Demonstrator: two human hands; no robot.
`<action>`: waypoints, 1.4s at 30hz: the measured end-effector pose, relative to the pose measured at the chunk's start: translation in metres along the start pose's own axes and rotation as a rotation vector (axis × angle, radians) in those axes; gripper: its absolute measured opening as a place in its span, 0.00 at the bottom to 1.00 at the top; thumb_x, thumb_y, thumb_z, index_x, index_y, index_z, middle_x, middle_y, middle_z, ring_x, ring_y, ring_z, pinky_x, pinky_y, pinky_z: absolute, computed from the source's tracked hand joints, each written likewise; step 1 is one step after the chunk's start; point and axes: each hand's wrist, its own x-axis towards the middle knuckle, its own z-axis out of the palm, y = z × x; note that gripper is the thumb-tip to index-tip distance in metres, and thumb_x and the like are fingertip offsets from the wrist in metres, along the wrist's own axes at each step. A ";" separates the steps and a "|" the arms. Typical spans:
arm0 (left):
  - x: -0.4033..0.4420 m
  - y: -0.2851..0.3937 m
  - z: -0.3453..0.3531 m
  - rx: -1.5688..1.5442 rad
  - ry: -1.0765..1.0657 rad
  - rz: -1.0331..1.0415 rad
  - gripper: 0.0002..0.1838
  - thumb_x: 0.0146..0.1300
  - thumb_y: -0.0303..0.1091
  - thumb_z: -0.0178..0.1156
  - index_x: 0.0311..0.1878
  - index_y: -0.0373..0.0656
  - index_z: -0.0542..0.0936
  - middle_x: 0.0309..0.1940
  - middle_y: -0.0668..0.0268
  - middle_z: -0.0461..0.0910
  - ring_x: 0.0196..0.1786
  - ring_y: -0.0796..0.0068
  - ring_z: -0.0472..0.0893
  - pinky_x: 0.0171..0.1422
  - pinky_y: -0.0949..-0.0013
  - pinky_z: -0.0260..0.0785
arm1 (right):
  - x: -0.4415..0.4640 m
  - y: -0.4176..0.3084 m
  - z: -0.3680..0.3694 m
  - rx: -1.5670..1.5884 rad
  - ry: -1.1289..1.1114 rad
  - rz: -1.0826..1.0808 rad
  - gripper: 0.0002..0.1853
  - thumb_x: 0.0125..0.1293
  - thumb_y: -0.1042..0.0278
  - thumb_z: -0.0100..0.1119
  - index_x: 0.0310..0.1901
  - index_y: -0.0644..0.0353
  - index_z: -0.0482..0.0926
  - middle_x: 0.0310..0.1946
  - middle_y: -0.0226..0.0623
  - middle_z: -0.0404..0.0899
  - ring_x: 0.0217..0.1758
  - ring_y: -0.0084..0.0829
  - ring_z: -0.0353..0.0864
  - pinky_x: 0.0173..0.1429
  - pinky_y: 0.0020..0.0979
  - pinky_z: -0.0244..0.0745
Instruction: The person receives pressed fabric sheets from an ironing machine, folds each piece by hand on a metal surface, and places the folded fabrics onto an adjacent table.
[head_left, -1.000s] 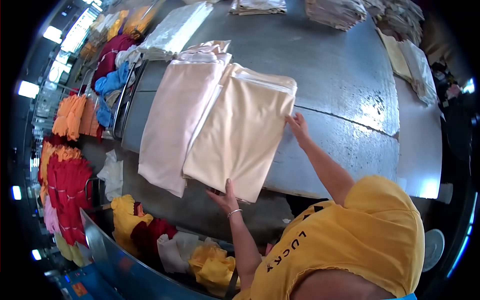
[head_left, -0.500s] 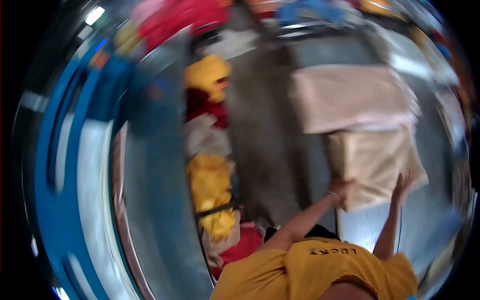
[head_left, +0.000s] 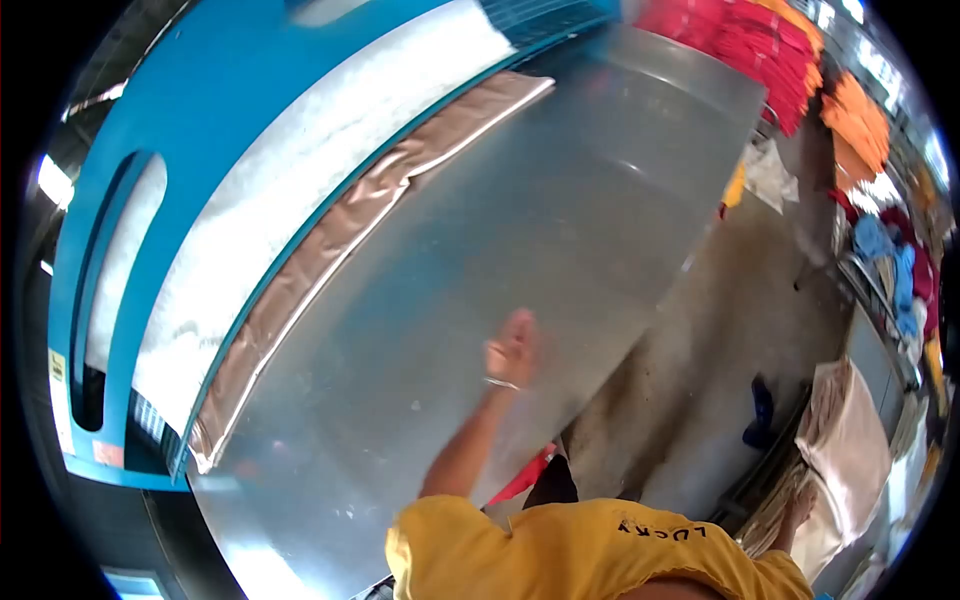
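Note:
My left hand (head_left: 514, 350), with a thin bracelet at the wrist, is above the bare metal table (head_left: 480, 250). It holds nothing; its fingers are extended and slightly blurred. At the lower right, my right hand (head_left: 797, 512) lies against the shiny beige folded fabric (head_left: 845, 430), fingers stretched along it and partly unclear. A long strip of rose-beige satin fabric (head_left: 330, 235) hangs out along the front of the blue machine (head_left: 110, 290), bordering the metal table.
Red cloth piles (head_left: 740, 45) and orange cloth (head_left: 858, 120) stand at the far end. Blue garments (head_left: 885, 250) lie on a rack at right. The concrete floor (head_left: 740, 330) runs between the metal table and the right-hand work surface.
My view has swung left toward the blue machine. My left hand has left the beige fabric and come over the metal table. My right hand stays by the fabric.

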 end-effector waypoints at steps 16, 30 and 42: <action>0.274 -0.191 -0.343 1.064 0.548 -0.146 0.06 0.54 0.33 0.55 0.34 0.47 0.78 0.34 0.61 0.74 0.40 0.59 0.75 0.42 0.59 0.68 | -0.098 -0.440 -0.108 0.794 0.061 -0.675 0.20 0.61 0.75 0.53 0.56 0.65 0.67 0.53 0.45 0.71 0.54 0.39 0.72 0.56 0.34 0.67; -0.225 -0.095 -0.306 0.715 0.704 -0.293 0.11 0.55 0.29 0.52 0.40 0.39 0.78 0.33 0.55 0.78 0.35 0.55 0.77 0.38 0.59 0.69 | -0.211 -0.779 -0.122 1.821 -1.250 -0.508 0.18 0.62 0.56 0.54 0.48 0.59 0.71 0.41 0.37 0.76 0.43 0.29 0.77 0.47 0.35 0.73; -0.101 -0.016 -0.109 0.881 0.269 -0.058 0.16 0.54 0.30 0.55 0.48 0.50 0.77 0.34 0.64 0.74 0.36 0.64 0.73 0.42 0.61 0.69 | 0.322 -0.642 -0.109 1.901 -0.375 -0.565 0.20 0.65 0.57 0.49 0.51 0.62 0.70 0.42 0.39 0.74 0.41 0.32 0.76 0.38 0.31 0.76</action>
